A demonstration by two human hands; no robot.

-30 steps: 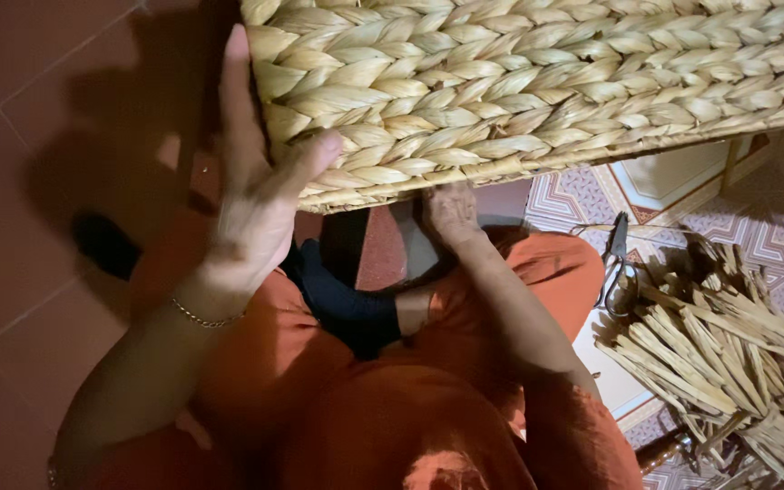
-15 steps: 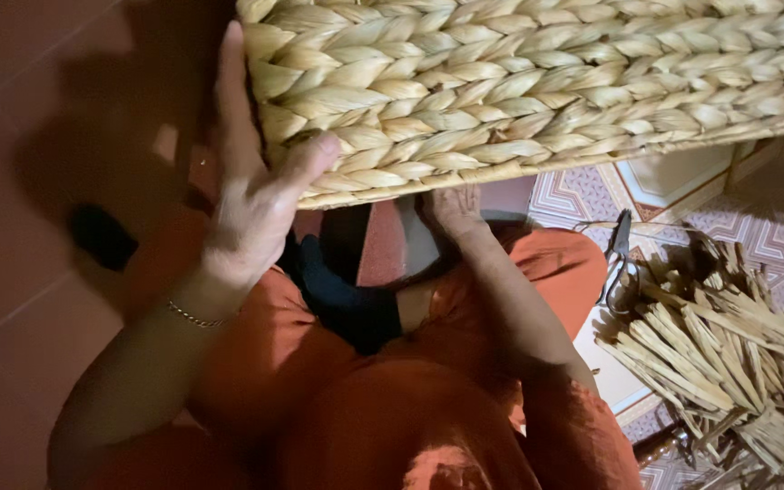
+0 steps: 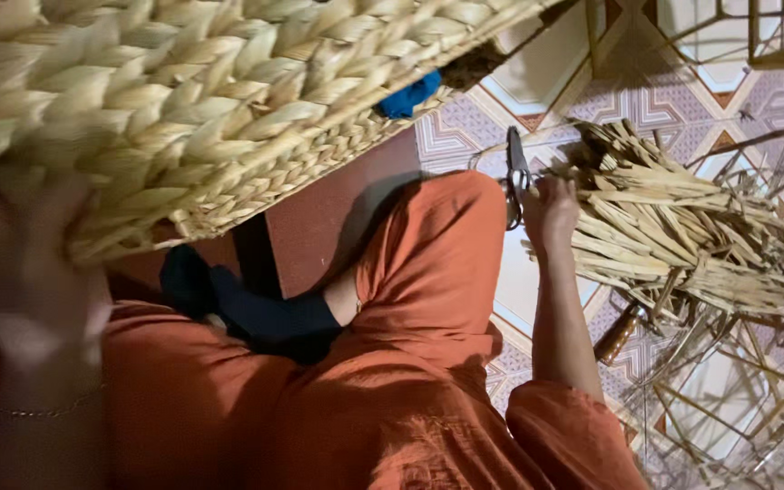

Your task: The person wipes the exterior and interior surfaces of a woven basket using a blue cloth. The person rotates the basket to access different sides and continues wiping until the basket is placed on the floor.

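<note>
Orange fabric (image 3: 383, 399) of the person's trousers fills the near foreground, with a dark sock (image 3: 256, 313) on the foot tucked under the knee. At the near left the left hand (image 3: 34, 272), blurred and close to the camera, presses flat and spread against the lower edge of the woven basket (image 3: 192, 109), steadying it from below; it grips nothing else. The basket, thickly plaited from pale straw, hangs tilted over the lap and covers the upper left of the view, with a scrap of blue cloth (image 3: 407, 93) showing at its rim. Its visible wall looks fully braided, so the weaving appears well advanced, though how much of the rim is left to finish cannot be told from here. Farther right, the right hand (image 3: 548, 210) is curled loosely around the handle of the scissors (image 3: 516, 177), which lie at the edge of the straw bundle (image 3: 682, 240) on the patterned tile floor (image 3: 537, 91). Loose strands scatter beyond it. Compared with half a second ago, the right hand has left the basket's underside and reached out to the scissors, and the view has swung right, so the basket now sits nearer and larger.
</note>
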